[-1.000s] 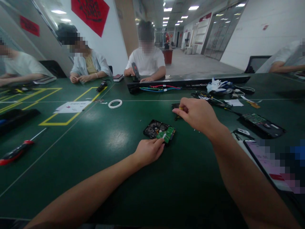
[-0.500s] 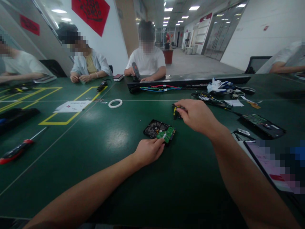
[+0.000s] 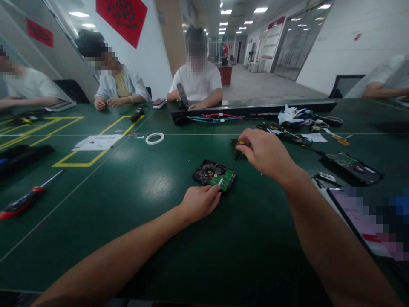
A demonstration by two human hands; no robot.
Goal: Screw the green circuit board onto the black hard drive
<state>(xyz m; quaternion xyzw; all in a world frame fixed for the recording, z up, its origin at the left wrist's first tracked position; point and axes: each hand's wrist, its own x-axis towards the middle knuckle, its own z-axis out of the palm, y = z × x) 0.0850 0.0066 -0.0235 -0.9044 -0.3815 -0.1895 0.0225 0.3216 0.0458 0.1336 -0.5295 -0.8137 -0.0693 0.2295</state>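
A hard drive (image 3: 207, 172) lies on the green table with its green circuit board facing up. My left hand (image 3: 201, 202) is closed on its near edge, thumb and fingers at the board. To the right, above the table, my right hand (image 3: 263, 151) pinches a small screwdriver (image 3: 237, 152) with a dark and yellow handle. Its thin shaft points down toward the drive's right end, apart from it as far as I can see. Behind that hand is a small dark object (image 3: 234, 142), mostly hidden.
A red-and-black screwdriver (image 3: 24, 202) lies at left. A white tape ring (image 3: 155, 138) and paper (image 3: 97, 143) lie farther back. Another opened drive (image 3: 351, 167), cables (image 3: 284, 133), gloves (image 3: 294, 114) and a phone-like device (image 3: 354, 221) are right. Several people sit around the table.
My right hand has shifted slightly left and turned, so the screwdriver now points downward. The dark object behind it shows more. My left hand and the hard drive stay put.
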